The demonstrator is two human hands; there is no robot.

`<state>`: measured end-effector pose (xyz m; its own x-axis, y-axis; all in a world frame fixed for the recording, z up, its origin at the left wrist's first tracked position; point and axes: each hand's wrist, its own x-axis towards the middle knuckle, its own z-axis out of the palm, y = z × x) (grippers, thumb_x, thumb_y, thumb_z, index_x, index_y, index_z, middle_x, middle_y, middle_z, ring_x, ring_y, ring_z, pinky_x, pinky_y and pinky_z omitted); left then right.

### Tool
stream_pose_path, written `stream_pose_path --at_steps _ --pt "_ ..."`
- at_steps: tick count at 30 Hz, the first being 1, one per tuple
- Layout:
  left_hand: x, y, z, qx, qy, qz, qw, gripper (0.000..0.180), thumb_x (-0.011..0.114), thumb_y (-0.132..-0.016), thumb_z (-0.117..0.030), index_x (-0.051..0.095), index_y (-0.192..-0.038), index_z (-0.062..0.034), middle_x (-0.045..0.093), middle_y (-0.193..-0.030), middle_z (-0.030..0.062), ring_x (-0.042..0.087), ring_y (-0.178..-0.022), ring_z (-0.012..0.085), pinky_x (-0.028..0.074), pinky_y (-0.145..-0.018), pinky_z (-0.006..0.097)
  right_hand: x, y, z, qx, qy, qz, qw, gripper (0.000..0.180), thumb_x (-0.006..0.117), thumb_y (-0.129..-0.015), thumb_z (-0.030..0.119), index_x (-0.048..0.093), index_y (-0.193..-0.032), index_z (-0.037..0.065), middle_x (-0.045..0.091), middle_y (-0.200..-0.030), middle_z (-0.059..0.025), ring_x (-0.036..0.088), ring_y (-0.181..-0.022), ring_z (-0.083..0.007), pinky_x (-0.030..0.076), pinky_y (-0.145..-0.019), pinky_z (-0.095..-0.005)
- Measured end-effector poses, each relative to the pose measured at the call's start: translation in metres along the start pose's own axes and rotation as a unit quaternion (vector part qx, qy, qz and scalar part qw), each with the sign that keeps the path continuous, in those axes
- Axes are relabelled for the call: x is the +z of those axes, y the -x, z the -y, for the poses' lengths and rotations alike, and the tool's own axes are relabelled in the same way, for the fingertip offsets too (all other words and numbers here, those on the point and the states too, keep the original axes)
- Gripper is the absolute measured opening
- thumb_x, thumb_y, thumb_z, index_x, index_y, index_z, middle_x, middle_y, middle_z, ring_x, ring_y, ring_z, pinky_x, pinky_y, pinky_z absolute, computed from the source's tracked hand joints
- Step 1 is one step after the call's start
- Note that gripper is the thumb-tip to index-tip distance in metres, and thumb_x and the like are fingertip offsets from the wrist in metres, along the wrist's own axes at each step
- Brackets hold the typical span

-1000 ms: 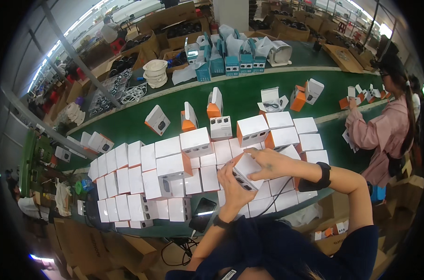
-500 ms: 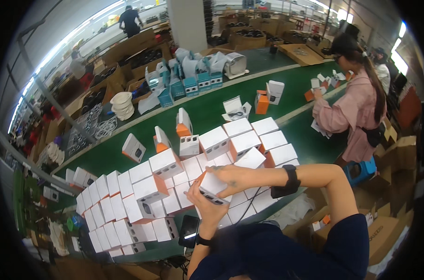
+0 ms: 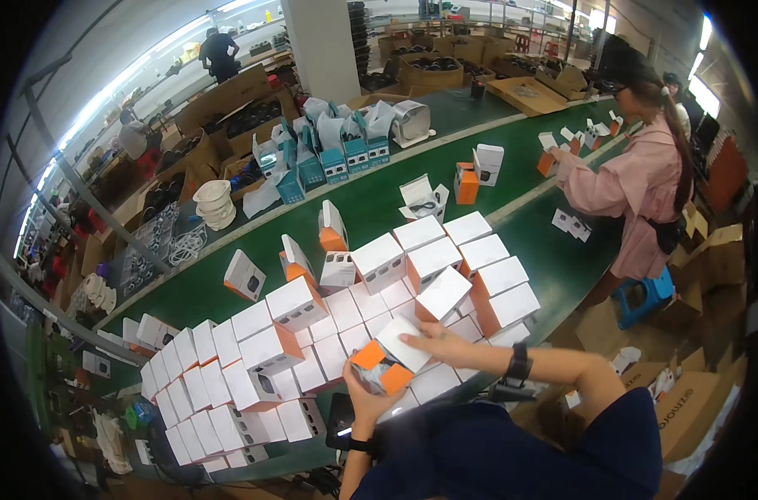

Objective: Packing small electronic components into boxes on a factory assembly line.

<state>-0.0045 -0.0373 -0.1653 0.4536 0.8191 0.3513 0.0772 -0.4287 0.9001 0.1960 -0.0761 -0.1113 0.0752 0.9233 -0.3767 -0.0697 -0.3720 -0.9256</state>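
A small white-and-orange carton is held low in front of me, over stacked cartons. One end of it stands open, its orange flaps spread and something pale and greyish showing inside. My left hand grips the carton by its open end, fingers along the flaps. On the white side, my right hand holds it from the right; some of its fingers are hidden. Rows of closed white cartons lie all round both hands. Beside my left wrist rests a dark phone, partly covered by the arm.
A green conveyor belt runs beyond the stack, carrying upright cartons and an open white box with a black cable. Teal boxes line its far side. At the right a person in pink handles orange cartons; a blue stool stands nearby.
The carton has been turned, and its open end with orange flaps now faces up toward me. My right hand has shifted right and down. The person in pink has drawn the arms up slightly.
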Motion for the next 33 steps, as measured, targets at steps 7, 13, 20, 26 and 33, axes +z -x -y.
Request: stream_pose_path --at_steps 7,13,20,26,33 --pt "-0.01 -0.004 -0.011 -0.082 0.071 0.038 0.993 0.105 0.086 -0.054 -0.019 0.019 -0.133 -0.0026 0.033 -0.124 0.0135 0.038 -0.119 0.0257 0.036 -0.1 0.039 0.012 -0.001 -0.025 -0.004 0.205 -0.076 0.976 0.059 0.057 -0.089 0.041 0.04 -0.122 -0.005 0.057 -0.095 -0.0186 0.063 -0.078 -0.0208 0.051 -0.053 -0.03" --pt "-0.031 -0.043 -0.037 -0.042 -0.092 0.021 0.995 0.043 0.072 -0.074 -0.011 0.053 -0.111 -0.0039 0.051 -0.107 0.013 0.053 -0.1 0.0266 0.046 -0.082 0.035 0.03 0.05 0.038 -0.394 0.546 -0.19 0.714 0.049 0.066 -0.079 0.03 0.052 -0.118 0.004 0.051 -0.112 -0.014 0.049 -0.112 -0.0282 0.036 -0.097 -0.0496" --pt "-0.042 -0.046 -0.046 -0.031 -0.16 -0.016 0.987 0.017 0.054 -0.088 -0.008 0.059 -0.104 -0.0035 0.062 -0.077 0.0123 0.058 -0.061 0.0214 0.049 -0.061 0.031 0.029 0.048 0.025 -0.441 0.638 -0.004 0.631 0.028 0.06 -0.078 0.021 0.059 -0.105 0.015 0.052 -0.102 -0.0019 0.051 -0.108 -0.0197 0.029 -0.1 -0.0593" --pt "-0.053 -0.046 -0.02 -0.178 -0.033 -0.03 0.983 0.015 0.049 -0.091 -0.008 0.06 -0.099 -0.0019 0.061 -0.072 0.008 0.055 -0.062 0.0087 0.041 -0.053 0.025 0.01 0.069 -0.004 -0.501 0.575 0.027 0.646 0.023 0.058 -0.078 0.019 0.06 -0.099 0.012 0.056 -0.094 -0.0017 0.054 -0.099 -0.0187 0.034 -0.101 -0.046" --pt "-0.056 -0.017 0.014 -0.22 0.031 0.043 0.974 0.013 0.049 -0.084 0.002 0.058 -0.092 0.0023 0.063 -0.076 0.006 0.056 -0.068 0.0086 0.045 -0.06 0.024 0.034 0.079 0.011 -0.421 0.596 -0.015 0.683 0.026 0.065 -0.078 0.032 0.062 -0.09 0.009 0.057 -0.092 -0.0044 0.056 -0.093 -0.0197 0.041 -0.092 -0.039"
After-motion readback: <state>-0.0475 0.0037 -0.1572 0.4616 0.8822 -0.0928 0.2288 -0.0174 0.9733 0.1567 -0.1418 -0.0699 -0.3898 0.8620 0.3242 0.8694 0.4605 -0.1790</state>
